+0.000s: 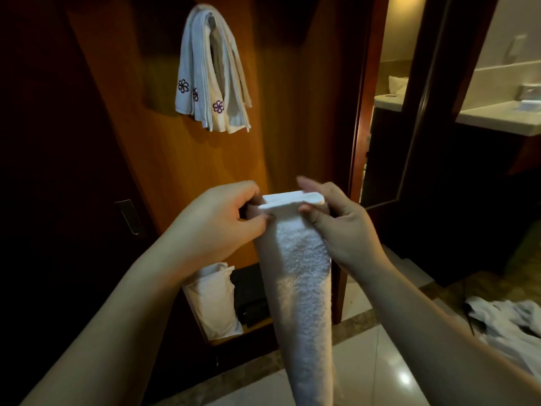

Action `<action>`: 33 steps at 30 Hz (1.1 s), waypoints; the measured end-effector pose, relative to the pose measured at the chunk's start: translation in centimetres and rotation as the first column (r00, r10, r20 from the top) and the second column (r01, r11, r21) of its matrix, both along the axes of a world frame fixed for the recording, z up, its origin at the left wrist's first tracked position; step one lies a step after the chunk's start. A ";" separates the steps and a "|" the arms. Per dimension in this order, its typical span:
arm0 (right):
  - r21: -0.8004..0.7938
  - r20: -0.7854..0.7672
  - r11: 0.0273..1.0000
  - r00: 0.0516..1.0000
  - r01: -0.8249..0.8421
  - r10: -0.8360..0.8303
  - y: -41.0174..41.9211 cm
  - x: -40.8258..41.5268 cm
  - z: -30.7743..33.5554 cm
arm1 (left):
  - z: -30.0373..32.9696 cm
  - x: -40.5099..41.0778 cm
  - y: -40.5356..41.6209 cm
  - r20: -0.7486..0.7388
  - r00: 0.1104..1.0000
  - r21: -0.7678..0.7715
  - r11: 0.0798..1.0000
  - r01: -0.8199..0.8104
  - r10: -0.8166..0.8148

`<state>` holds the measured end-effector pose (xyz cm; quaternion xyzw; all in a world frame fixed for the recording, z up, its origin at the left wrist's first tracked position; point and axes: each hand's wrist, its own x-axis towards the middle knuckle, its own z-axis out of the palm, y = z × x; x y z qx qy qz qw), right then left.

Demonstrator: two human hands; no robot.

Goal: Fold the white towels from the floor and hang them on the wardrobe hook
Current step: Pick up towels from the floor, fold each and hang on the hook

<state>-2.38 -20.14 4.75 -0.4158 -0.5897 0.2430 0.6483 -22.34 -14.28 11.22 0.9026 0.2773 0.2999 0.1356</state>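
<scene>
Both hands, left and right, pinch towel top; its bottom cut off. Hook mostly hidden under hung towels.

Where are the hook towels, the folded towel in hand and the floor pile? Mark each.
hook towels (pixel 205 74), head view, on the white outer fold.
folded towel (pixel 304 276), head view, on the hanging middle.
floor pile (pixel 506 320), head view, on the crumpled white cloth.
</scene>
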 end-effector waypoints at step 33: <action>-0.582 -0.547 0.627 0.820 -0.518 0.169 4.8 1.4 -7.1 | -1.0 3.8 6.0 0.519 0.681 -0.852 0.375 0.366 0.516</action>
